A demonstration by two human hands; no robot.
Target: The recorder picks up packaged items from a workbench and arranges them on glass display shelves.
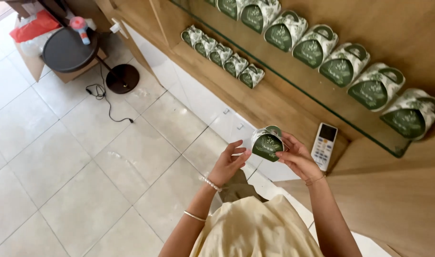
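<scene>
While both hands (262,159) clasp it, the green-and-white patterned box (267,143) looks rounded.

A shop or display room: identical green-and-white gift boxes (343,64) stand in neat rows on a glass shelf (293,85) and a wooden shelf (255,102) below, above white cabinets (198,100) and a pale tiled floor (74,157).
</scene>
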